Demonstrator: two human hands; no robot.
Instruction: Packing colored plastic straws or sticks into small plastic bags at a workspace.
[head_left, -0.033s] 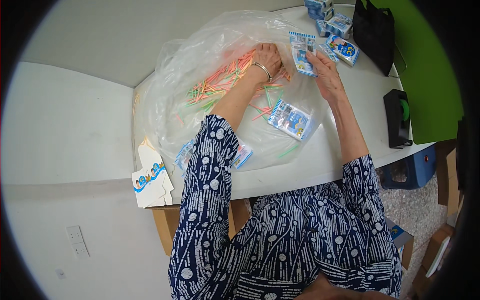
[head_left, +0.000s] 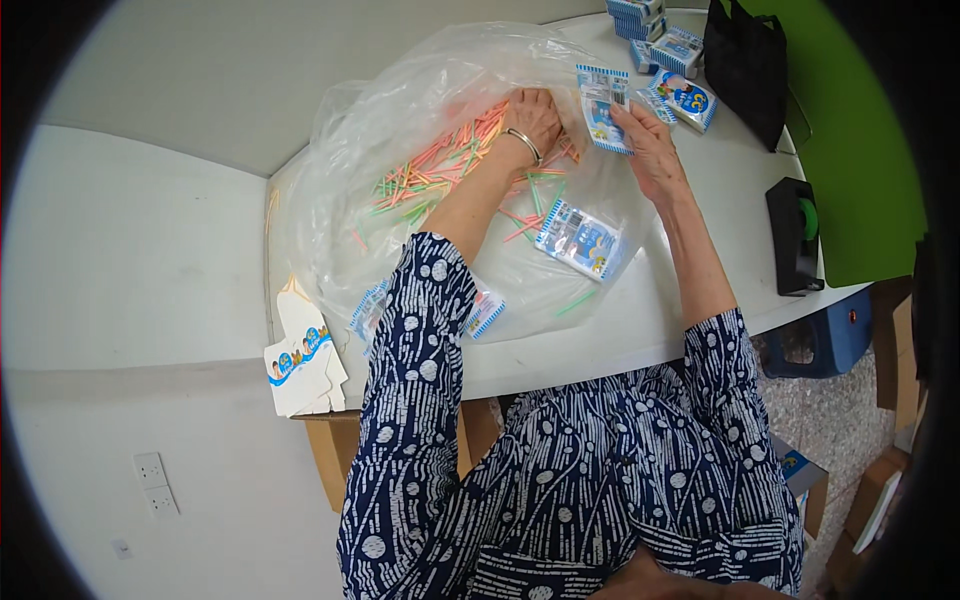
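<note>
My left hand [head_left: 533, 118], with a bracelet at the wrist, reaches into a large clear plastic bag [head_left: 335, 195]. Its fingers curl down among thin pink, green and orange sticks [head_left: 440, 165]; the fingertips and anything between them are hidden. At the bag's right side my right hand [head_left: 652, 150] pinches a small blue-and-white packet [head_left: 602, 110] between thumb and fingers, holding it upright. A similar packet [head_left: 580, 240] lies on the bag's near right part. More packets [head_left: 487, 311] lie near my left sleeve, partly covered by it.
Small blue-and-white boxes [head_left: 678, 50] are stacked at the far right, beside a black bag [head_left: 745, 75]. A black tape dispenser [head_left: 790, 240] stands at the table's right edge. White cardboard pieces [head_left: 300, 370] lie at the left corner. A green panel [head_left: 860, 150] borders the right.
</note>
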